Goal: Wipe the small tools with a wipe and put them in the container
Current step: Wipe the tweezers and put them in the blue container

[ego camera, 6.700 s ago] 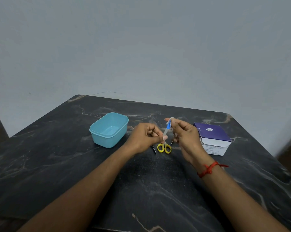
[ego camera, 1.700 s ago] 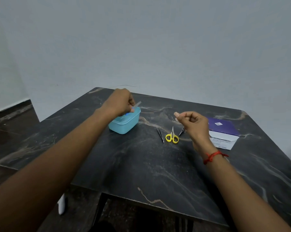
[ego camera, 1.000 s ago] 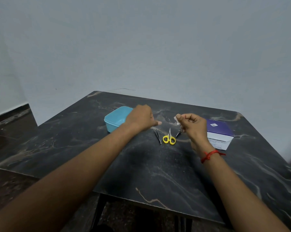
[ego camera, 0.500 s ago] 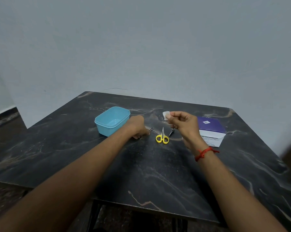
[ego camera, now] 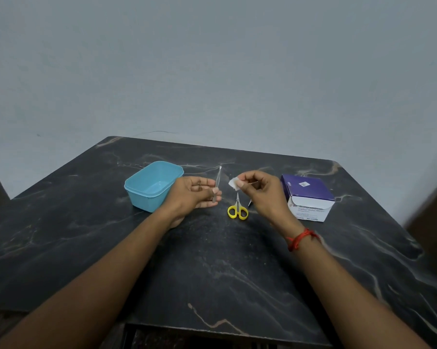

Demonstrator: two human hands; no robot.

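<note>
Beside the container (ego camera: 137, 187), my left fingers (ego camera: 207, 195) now pinch the freshly lifted tweezers (ego camera: 217, 182), my right fingers (ego camera: 247, 178) hold the wipe (ego camera: 233, 184), ready to clean.

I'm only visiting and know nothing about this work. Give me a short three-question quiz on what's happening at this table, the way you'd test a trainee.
1. True or false: the yellow scissors lie inside the blue container.
2. What does the left hand hold? A) a thin metal tool B) the scissors C) nothing
3. Fill in: the right hand pinches a small white ____.

Key
1. False: they lie on the table, outside the container.
2. A.
3. wipe.
</note>
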